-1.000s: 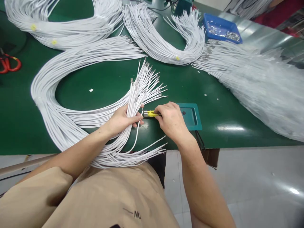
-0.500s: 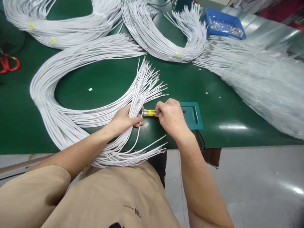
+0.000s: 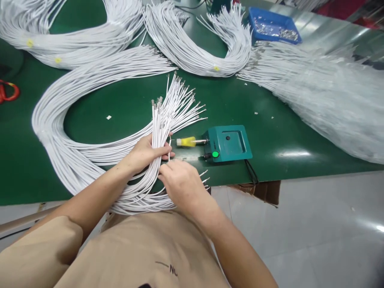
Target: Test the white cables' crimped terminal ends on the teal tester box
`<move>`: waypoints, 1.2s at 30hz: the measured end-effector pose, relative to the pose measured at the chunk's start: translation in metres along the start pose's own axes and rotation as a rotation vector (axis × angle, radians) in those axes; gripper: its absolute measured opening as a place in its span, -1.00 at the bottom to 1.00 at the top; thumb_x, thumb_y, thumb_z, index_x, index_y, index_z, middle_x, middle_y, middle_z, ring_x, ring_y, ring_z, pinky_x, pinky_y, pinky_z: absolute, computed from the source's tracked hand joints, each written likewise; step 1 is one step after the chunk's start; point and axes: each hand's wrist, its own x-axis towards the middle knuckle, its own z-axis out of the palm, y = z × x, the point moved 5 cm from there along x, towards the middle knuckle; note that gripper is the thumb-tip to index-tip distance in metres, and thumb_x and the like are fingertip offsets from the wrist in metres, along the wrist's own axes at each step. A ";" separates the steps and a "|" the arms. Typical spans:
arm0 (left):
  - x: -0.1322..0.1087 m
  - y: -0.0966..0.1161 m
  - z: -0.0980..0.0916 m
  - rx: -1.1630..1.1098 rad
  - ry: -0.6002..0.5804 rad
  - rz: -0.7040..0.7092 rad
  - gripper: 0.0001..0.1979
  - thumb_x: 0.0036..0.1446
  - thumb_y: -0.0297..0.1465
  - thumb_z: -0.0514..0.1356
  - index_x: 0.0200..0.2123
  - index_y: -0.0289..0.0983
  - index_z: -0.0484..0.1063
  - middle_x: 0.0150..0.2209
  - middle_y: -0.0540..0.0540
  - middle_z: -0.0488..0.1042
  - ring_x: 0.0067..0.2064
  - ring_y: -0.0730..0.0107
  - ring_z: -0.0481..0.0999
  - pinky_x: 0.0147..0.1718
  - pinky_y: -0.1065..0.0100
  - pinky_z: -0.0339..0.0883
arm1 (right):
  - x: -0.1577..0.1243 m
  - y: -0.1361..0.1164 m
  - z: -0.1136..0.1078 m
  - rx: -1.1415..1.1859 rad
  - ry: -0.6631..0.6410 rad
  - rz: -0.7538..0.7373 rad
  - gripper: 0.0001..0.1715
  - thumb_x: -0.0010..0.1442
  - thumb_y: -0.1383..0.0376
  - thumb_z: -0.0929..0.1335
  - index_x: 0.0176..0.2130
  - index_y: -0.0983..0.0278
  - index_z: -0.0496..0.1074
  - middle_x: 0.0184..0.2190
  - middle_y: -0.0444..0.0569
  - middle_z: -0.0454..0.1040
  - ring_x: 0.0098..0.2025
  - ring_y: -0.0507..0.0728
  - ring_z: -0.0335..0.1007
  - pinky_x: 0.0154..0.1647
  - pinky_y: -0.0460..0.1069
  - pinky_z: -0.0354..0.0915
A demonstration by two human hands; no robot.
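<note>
My left hand (image 3: 146, 152) is closed around a bundle of white cables (image 3: 90, 152) that loops across the green table and fans out into metal-tipped ends (image 3: 180, 102). My right hand (image 3: 177, 185) lies near the table's front edge, fingers curled and pinching among the cables' lower ends. A yellow connector (image 3: 186, 141) sits plugged into the side of a small teal tester box (image 3: 228, 143) with a lit green button (image 3: 215, 154), just right of my left hand.
More white cable bundles (image 3: 192, 52) lie at the back. A blue tray of metal parts (image 3: 271, 28) stands far right. A plastic-wrapped heap of cables (image 3: 327, 100) covers the right side. Red-handled scissors (image 3: 7, 91) lie at the left edge. The table's front edge (image 3: 300, 170) meets grey floor.
My right hand let go of the yellow connector and moved down-left to the cables' lower ends. The tester box is now uncovered. My left hand kept its grip.
</note>
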 end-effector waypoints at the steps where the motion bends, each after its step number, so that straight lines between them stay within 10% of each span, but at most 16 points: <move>1: -0.001 0.000 0.000 -0.036 -0.027 -0.008 -0.50 -0.11 -0.37 0.38 -0.05 -0.30 0.40 -0.45 0.06 0.45 -0.39 0.41 0.54 -0.38 0.41 0.39 | -0.002 -0.006 0.007 -0.038 -0.023 -0.009 -0.85 0.21 0.45 0.25 -0.34 0.30 0.39 -0.36 0.00 0.47 -0.28 0.17 0.33 -0.29 0.04 0.19; 10: -0.008 0.000 -0.009 0.092 0.006 0.120 -0.65 -0.09 -0.28 0.39 -0.18 -0.25 0.56 -0.20 -0.07 0.58 -0.13 0.29 0.52 -0.05 0.33 0.30 | -0.019 -0.015 0.010 0.095 -0.272 0.163 -0.86 0.17 0.33 0.33 -0.42 0.29 0.43 -0.57 0.01 0.46 -0.51 0.16 0.38 -0.50 0.00 0.12; 17: -0.027 0.008 -0.001 0.120 0.022 0.164 -0.57 -0.14 -0.23 0.41 -0.19 -0.32 0.54 -0.24 -0.14 0.60 -0.20 0.18 0.55 -0.15 0.26 0.39 | 0.014 0.051 -0.038 0.643 0.264 0.534 -0.71 0.25 0.15 0.27 -0.42 0.25 0.39 -0.52 -0.14 0.48 -0.46 0.02 0.36 -0.36 -0.08 0.17; 27: -0.028 0.025 -0.011 -0.161 0.057 0.181 -0.66 -0.19 -0.36 0.43 -0.37 -0.32 0.37 -0.37 -0.04 0.51 -0.34 0.36 0.55 -0.34 0.39 0.39 | 0.008 0.020 0.008 0.880 0.009 0.506 -0.66 0.16 0.19 0.32 -0.58 0.27 0.31 -0.66 -0.21 0.36 -0.58 -0.05 0.21 -0.45 -0.12 0.11; 36: -0.030 0.024 -0.008 0.082 0.083 0.262 -0.68 -0.23 -0.37 0.43 -0.43 -0.29 0.37 -0.47 0.03 0.45 -0.39 0.39 0.48 -0.35 0.37 0.34 | 0.017 0.042 -0.034 0.873 0.395 0.542 -0.74 0.06 0.11 0.40 -0.34 0.27 0.48 -0.52 -0.16 0.43 -0.50 -0.01 0.27 -0.42 -0.10 0.20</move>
